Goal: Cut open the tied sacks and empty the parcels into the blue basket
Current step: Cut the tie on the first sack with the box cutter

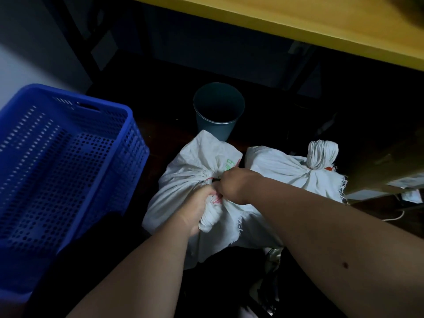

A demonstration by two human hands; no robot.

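While the left hand (199, 208) grips the bunched neck of a white woven sack (195, 166) on the dark floor, the right hand (232, 184) is closed in a fist around a small dark tool at the tie; what the tool is cannot be told. A second tied white woven sack (286, 167) lies just beside it. The perforated blue plastic basket (68, 157) stands at the left, a grey round bin (218, 109) behind, under the yellow-edged table (275, 21).
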